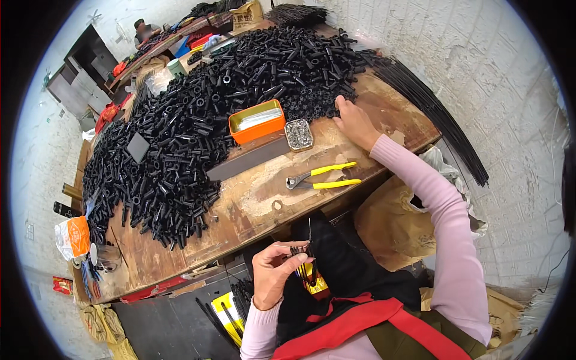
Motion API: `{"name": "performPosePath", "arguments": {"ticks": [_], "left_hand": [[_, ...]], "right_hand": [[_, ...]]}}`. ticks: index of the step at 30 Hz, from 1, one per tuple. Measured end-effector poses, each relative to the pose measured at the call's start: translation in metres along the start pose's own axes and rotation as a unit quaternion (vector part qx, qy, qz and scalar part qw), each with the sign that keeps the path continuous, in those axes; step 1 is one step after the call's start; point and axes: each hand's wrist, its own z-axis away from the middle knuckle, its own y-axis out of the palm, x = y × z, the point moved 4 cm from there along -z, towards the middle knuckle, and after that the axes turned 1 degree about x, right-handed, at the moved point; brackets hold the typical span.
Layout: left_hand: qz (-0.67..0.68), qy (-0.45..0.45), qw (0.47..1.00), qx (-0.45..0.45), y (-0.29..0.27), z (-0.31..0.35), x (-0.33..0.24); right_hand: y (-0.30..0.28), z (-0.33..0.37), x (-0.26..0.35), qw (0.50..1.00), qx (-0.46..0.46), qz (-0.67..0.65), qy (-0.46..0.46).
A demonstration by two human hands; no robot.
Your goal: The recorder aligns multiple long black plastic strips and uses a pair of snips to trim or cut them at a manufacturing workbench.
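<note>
My left hand [276, 271] is in front of the bench edge, above my lap. Its thumb and fingers pinch thin black rods [308, 275], with dark joints at the top and a thin wire sticking up. My right hand [357, 125] reaches over the bench to the near edge of a patch of small black toothed plastic pieces [309, 102]. Its fingers are bent at that patch; what lies between the fingertips is too small to make out. Yellow-handled pliers [321, 176] lie on the wood between my hands, touched by neither.
A large heap of black plastic tubes [180, 120] covers much of the workbench [258, 198]. Beside it stand an orange box [257, 122] and a small tray of metal bits [298, 134]. Long black rods [438, 114] hang off the right end. Another person [145, 33] is far back.
</note>
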Motion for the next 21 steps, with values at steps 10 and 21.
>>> {"name": "performPosePath", "arguments": {"ticks": [10, 21], "left_hand": [[-0.057, -0.023, 0.994, 0.088, 0.022, -0.002, 0.002], [-0.023, -0.006, 0.994, 0.106, 0.036, 0.034, -0.02]], "right_hand": [[-0.071, 0.096, 0.143, 0.76, 0.336, -0.545, 0.112], [-0.118, 0.138, 0.192, 0.76, 0.346, -0.55, 0.004]]}}
